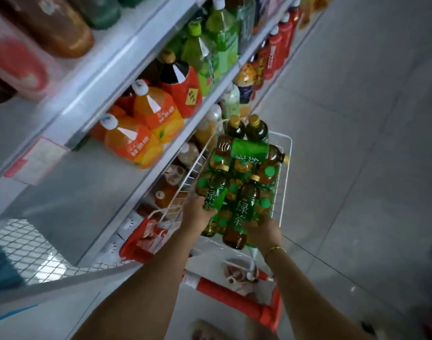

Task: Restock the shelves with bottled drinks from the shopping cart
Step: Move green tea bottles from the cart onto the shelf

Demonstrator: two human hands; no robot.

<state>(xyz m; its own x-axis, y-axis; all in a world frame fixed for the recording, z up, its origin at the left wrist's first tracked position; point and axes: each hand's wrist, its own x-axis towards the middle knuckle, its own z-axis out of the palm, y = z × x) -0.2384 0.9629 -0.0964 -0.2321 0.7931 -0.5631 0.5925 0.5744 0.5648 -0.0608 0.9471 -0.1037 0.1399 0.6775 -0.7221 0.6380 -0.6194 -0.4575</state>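
Note:
A white wire shopping cart with a red handle stands beside the shelves, piled with several green-labelled tea bottles. My left hand grips one green tea bottle at the near left of the pile. My right hand grips a second green tea bottle from below, at the near middle. Both bottles lie tilted, still among the others in the cart.
White shelves run along the left, holding orange juice bottles, a dark bottle with a red label, green bottles and red ones further off. The middle shelf has bare room near me. Grey tiled floor lies right.

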